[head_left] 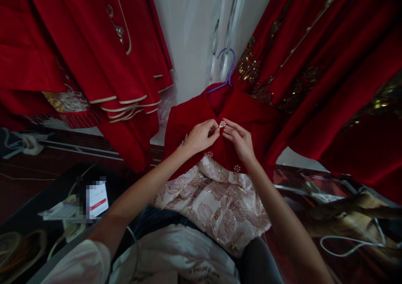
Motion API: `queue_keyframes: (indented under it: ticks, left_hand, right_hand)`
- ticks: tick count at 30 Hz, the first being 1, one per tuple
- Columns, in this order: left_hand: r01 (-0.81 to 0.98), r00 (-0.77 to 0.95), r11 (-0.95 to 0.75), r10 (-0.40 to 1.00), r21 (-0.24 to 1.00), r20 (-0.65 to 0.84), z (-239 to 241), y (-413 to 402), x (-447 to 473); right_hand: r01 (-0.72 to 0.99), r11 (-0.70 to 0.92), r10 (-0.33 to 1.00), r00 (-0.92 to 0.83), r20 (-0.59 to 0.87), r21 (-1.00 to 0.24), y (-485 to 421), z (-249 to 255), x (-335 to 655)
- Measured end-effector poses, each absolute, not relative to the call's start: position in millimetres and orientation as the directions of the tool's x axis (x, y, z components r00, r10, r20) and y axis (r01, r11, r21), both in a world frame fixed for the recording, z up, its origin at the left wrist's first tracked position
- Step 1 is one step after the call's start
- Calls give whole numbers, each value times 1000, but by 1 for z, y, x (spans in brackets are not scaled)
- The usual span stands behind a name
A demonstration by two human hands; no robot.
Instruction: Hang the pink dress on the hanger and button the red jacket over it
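Note:
A short red jacket (185, 116) hangs in front of me on a purple hanger (231, 68). At its front, just under the collar, is a small pearl-and-rhinestone ornament (222, 124). My left hand (204, 136) is closed in a pinch on the jacket's front, right beside the ornament. From the other side, the thumb and fingers of my right hand (241, 140) pinch the ornament itself. Two flower-shaped beaded ornaments, one on the left (208, 154) and one on the right (237, 169), sit near the jacket's lower edge. Below it, pale pink brocade fabric (207, 200) spreads over my lap.
Red garments (84, 45) with gold piping hang on the left, and red garments with gold sequins (314, 78) on the right. Behind the hanger are white cabinet doors (185, 32). A lit phone (99, 200) stands on a dark surface at left. A white cord (342, 250) lies at right.

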State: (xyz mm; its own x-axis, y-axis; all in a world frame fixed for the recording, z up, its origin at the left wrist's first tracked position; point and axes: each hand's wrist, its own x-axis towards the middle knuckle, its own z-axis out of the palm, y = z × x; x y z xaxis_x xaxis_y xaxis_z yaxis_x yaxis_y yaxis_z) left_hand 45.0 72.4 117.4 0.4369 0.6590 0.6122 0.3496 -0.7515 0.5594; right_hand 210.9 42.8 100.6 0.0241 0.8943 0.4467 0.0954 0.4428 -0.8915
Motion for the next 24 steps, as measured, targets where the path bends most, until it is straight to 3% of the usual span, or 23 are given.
queue_keyframes:
  ticks: [2, 4, 7, 13, 16, 18, 21, 24]
  left_hand:
    - [165, 314, -563, 808, 810, 498, 103, 67, 49]
    - [-60, 284, -310, 906, 949, 314, 89, 61, 49]
    - [-268, 388, -2, 915, 963, 110, 74, 52, 42]
    - [-350, 632, 307, 774, 885, -19, 75, 23, 31]
    - [-393, 643, 329, 766, 858, 1, 78, 5, 37]
    - [-374, 563, 229, 826, 899, 24, 78, -2, 42]
    - [-294, 435, 58, 897, 954, 79, 77, -3, 47]
    - [-307, 405, 45, 910, 951, 88, 85, -2, 47]
  right_hand:
    - [107, 432, 898, 37, 438, -895, 36, 84, 210]
    - [213, 397, 906, 64, 419, -893, 28, 71, 213]
    - [291, 296, 933, 114, 341, -910, 16, 68, 226]
    - [1, 126, 990, -67, 126, -992, -14, 112, 240]
    - [10, 143, 984, -109, 141, -990, -28, 127, 231]
    - [59, 182, 968, -183, 169, -982, -35, 132, 227]
    - [198, 268, 943, -254, 214, -943, -44, 138, 234]
    - [401, 339, 935, -247, 256, -851, -54, 139, 249]
